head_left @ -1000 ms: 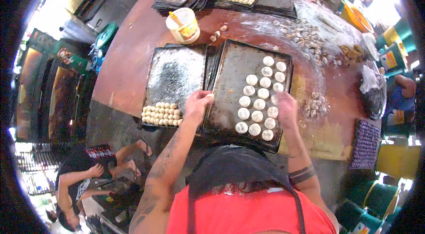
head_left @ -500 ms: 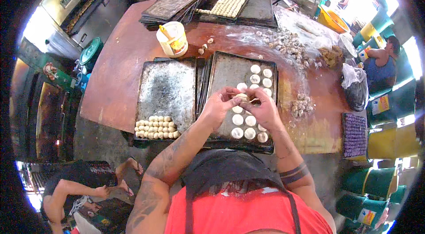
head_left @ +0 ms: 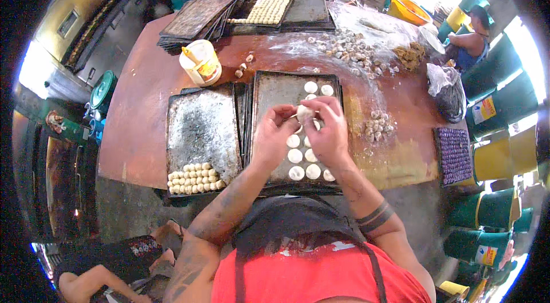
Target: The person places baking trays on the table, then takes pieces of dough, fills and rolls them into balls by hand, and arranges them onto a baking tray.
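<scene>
A small pale dough ball (head_left: 305,112) is held up between my two hands, above the baking tray (head_left: 269,92) in front of me. My right hand (head_left: 331,138) pinches it with thumb and fingers. Curled in from the other side, my left hand (head_left: 271,138) has thumb and fingertips at the ball's edge; its exact contact is partly hidden. Flat white dough rounds (head_left: 295,156) lie in rows on the tray's right part, some covered by my hands. On the floured tray (head_left: 201,116) to the left, finished-looking dough balls (head_left: 195,178) sit packed in rows along the near edge.
A white bucket (head_left: 200,63) with an orange-handled tool stands beyond the left tray. Small brown lumps (head_left: 358,53) and a brown mass (head_left: 409,56) lie at the right back. Stacked trays (head_left: 197,16) sit farther off. Purple pieces (head_left: 454,155) fill a tray at right. Other people are nearby.
The dough between my fingers has gone from a flatter, partly folded piece to a rounder ball. My left fingers have drawn slightly apart from my right. The whole view has shifted a little.
</scene>
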A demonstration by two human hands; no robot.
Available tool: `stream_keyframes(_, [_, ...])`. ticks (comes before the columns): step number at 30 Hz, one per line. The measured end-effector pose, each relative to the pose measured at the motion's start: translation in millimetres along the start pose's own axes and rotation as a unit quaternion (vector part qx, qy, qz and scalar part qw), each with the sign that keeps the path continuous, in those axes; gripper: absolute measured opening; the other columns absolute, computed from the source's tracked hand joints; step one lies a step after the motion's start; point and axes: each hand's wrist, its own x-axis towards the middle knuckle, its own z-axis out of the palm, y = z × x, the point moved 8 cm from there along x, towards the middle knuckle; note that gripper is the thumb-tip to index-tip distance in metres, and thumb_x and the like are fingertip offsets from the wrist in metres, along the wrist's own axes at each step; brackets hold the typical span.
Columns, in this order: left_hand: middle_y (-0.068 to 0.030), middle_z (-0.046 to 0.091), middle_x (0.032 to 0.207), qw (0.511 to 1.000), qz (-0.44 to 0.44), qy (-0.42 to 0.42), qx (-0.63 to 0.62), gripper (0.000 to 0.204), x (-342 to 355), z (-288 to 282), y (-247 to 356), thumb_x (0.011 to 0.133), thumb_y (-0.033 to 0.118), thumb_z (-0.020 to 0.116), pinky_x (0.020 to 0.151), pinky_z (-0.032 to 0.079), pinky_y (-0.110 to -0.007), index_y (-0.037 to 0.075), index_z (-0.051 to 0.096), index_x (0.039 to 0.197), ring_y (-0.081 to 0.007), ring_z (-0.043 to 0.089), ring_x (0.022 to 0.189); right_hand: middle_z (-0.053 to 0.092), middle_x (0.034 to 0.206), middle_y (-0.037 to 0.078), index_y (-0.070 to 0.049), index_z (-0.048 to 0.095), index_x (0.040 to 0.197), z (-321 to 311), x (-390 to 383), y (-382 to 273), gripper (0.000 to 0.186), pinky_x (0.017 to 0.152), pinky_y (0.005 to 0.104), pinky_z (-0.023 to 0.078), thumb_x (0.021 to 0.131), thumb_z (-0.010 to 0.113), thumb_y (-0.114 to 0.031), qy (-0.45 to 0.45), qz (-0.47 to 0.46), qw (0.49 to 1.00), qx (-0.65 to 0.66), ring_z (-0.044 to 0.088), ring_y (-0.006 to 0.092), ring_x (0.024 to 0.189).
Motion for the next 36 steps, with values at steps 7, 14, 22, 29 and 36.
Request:
stream_keyframes(7, [-0.0090, 0.069, 0.115, 0.973, -0.208, -0.052, -0.088, 0.039, 3, -8, -37, 0.092, 0.011, 0.079, 0.091, 0.058, -0.036, -0.001, 0.063, 0.126, -0.0197, 0.069, 0.105, 0.064, 0.141, 0.014, -0.007, 0.071, 0.117, 9, 6, 7, 0.040, 0.106, 0.0434, 0.052, 0.080, 0.085, -0.012, -0.135, -0.061, 0.989, 0.009, 0.062, 0.0337, 0.130])
stream_keyframes(14, [-0.0082, 0.069, 0.120, 0.927, -0.256, -0.130, -0.241, 0.056, -21, 36, -85, 0.087, 0.024, 0.086, 0.098, 0.051, -0.038, 0.000, 0.061, 0.131, -0.0203, 0.065, 0.112, 0.072, 0.101, 0.009, -0.004, 0.064, 0.091, 14, 3, 38, 0.029, 0.083, 0.0427, 0.056, 0.071, 0.086, -0.006, -0.108, -0.108, 0.986, 0.075, 0.070, 0.0302, 0.095])
stream_keyframes(22, [-0.0182, 0.066, 0.133, 0.959, -0.117, 0.077, 0.247, 0.055, -23, -25, -101, 0.094, 0.012, 0.071, 0.105, 0.052, -0.037, -0.007, 0.051, 0.142, -0.0270, 0.066, 0.122, 0.074, 0.114, 0.019, 0.001, 0.066, 0.128, 91, -69, 164, 0.050, 0.091, 0.0406, 0.057, 0.089, 0.081, -0.025, -0.200, 0.272, 0.907, 0.250, 0.072, 0.0260, 0.104])
stream_keyframes(29, [-0.0246, 0.047, 0.155, 0.896, -0.043, 0.033, 0.440, 0.075, -36, -28, -84, 0.090, 0.016, 0.072, 0.123, 0.032, -0.041, 0.001, 0.040, 0.156, -0.0371, 0.042, 0.147, 0.071, 0.104, 0.012, 0.002, 0.064, 0.126, 116, 50, 227, 0.040, 0.085, 0.0389, 0.055, 0.089, 0.074, -0.012, -0.199, 0.163, 0.966, 0.030, 0.067, 0.0247, 0.095])
stream_keyframes(36, [-0.0164, 0.063, 0.135, 0.867, -0.237, 0.133, 0.419, 0.047, -119, -78, -69, 0.091, 0.013, 0.074, 0.109, 0.047, -0.040, 0.002, 0.061, 0.134, -0.0283, 0.059, 0.130, 0.061, 0.129, 0.020, 0.000, 0.061, 0.124, 128, 44, 183, 0.045, 0.105, 0.0522, 0.045, 0.085, 0.065, -0.023, -0.195, -0.134, 0.944, -0.231, 0.054, 0.0392, 0.126])
